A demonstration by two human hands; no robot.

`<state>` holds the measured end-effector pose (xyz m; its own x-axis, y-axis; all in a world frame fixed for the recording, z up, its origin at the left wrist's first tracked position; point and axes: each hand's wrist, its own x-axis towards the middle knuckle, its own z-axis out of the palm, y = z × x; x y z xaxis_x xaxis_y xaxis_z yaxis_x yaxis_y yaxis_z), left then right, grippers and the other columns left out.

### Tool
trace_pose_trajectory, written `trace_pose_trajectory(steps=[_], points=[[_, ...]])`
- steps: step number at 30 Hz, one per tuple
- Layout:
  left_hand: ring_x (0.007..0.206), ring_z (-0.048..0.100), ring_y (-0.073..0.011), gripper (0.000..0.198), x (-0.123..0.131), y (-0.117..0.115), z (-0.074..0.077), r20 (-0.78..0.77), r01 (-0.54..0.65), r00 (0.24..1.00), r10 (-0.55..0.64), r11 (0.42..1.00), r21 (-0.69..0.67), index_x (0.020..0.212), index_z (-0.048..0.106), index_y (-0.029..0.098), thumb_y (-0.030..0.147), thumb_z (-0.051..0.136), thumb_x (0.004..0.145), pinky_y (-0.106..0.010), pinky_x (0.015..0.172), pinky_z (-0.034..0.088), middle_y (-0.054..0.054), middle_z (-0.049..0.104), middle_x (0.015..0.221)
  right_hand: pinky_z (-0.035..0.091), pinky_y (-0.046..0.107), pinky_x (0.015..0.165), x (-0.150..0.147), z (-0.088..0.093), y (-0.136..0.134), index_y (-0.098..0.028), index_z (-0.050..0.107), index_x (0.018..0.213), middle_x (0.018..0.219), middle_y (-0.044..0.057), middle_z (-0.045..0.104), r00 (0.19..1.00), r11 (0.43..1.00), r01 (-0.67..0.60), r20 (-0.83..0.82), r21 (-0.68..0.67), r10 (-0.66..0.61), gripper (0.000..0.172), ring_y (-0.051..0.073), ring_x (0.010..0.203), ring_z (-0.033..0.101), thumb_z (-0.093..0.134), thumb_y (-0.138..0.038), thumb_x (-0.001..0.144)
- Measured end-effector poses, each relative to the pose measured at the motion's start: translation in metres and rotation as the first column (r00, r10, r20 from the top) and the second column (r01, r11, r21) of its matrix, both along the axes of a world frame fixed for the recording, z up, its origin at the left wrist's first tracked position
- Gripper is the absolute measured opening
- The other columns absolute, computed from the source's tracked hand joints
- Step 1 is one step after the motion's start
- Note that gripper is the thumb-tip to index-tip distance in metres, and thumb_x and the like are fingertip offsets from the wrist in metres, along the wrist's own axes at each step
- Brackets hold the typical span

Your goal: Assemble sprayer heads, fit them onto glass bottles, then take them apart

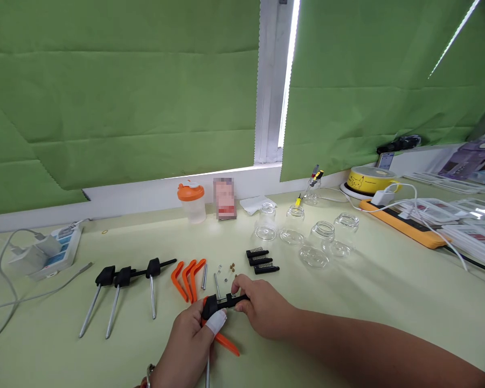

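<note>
1. The pale table [347,291] is spread under everything; the black tool [222,305] is held over its near side, between the two hands.
2. The left hand [188,335] is wrapped round the thick head [210,307]; the right hand [262,306] is closed on the thin bar [228,303]; what is hidden under it cannot be told.
3. The tool can be guessed to be light and stiff; its shiny rod [208,369] may be found slippery, so the chunky head is best gripped.
4. Loose orange handles [187,281] are laid just past the left hand.
5. Black spring pieces [261,262] are set beyond the right hand; tiny brassy bits [232,267] are scattered between.
</note>
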<state>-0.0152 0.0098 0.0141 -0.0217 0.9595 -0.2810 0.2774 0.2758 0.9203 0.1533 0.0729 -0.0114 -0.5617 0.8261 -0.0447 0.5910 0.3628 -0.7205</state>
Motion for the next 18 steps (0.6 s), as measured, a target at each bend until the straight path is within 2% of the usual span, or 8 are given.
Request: trace_pose_trajectory(steps=[3,9,12,16,18], points=[[0.042,0.039,-0.0109,0.028,0.0002,-0.0007,-0.0015,0.012,-0.011,1.000,0.011,1.000,0.002,0.085,0.063,0.016,0.041,0.059,0.073,-0.023,0.048,0.036,0.007,0.048,0.050,0.027,0.021,0.054,0.0001,0.0004,-0.0005,-0.024,0.045,0.100,0.070,-0.003,0.052,1.000,1.000,0.012,-0.013,0.008,-0.012,0.023,0.012,0.062,0.043,0.049,-0.019,0.078],[0.041,0.040,-0.0113,0.032,-0.0006,0.0003,-0.0043,0.017,0.004,1.000,-0.004,1.000,0.005,0.095,0.063,0.017,0.041,0.059,0.074,-0.025,0.052,0.039,0.007,0.048,0.049,0.026,0.021,0.055,0.0001,0.0012,-0.0010,-0.023,0.046,0.098,0.070,-0.002,0.052,1.000,1.000,0.007,-0.005,0.008,-0.007,0.020,0.012,0.062,0.043,0.049,-0.018,0.078],[0.039,0.039,-0.0110,0.035,-0.0012,0.0005,-0.0057,0.019,0.005,1.000,-0.005,1.000,0.009,0.098,0.062,0.017,0.042,0.059,0.074,-0.025,0.050,0.038,0.008,0.048,0.049,0.026,0.022,0.055,-0.0002,0.0013,-0.0004,-0.023,0.046,0.101,0.070,-0.002,0.052,1.000,1.000,0.005,-0.009,0.003,-0.005,0.023,0.013,0.063,0.043,0.049,-0.018,0.078],[0.040,0.039,-0.0112,0.037,-0.0004,0.0001,-0.0042,0.012,0.002,1.000,-0.002,1.000,0.000,0.098,0.062,0.017,0.043,0.060,0.073,-0.023,0.045,0.033,0.007,0.049,0.050,0.026,0.022,0.053,-0.0003,0.0008,-0.0006,-0.023,0.047,0.096,0.067,-0.003,0.050,1.000,1.000,0.004,-0.004,-0.018,-0.004,0.018,0.012,0.060,0.041,0.048,-0.020,0.079],[0.041,0.040,-0.0114,0.037,0.0000,0.0001,-0.0027,0.013,-0.002,1.000,0.003,1.000,-0.015,0.098,0.062,0.017,0.044,0.059,0.073,-0.023,0.044,0.033,0.007,0.049,0.049,0.027,0.021,0.055,0.0000,0.0008,-0.0008,-0.024,0.046,0.100,0.071,-0.002,0.052,1.000,1.000,0.017,-0.019,-0.011,-0.017,0.022,0.013,0.063,0.043,0.049,-0.019,0.078]])
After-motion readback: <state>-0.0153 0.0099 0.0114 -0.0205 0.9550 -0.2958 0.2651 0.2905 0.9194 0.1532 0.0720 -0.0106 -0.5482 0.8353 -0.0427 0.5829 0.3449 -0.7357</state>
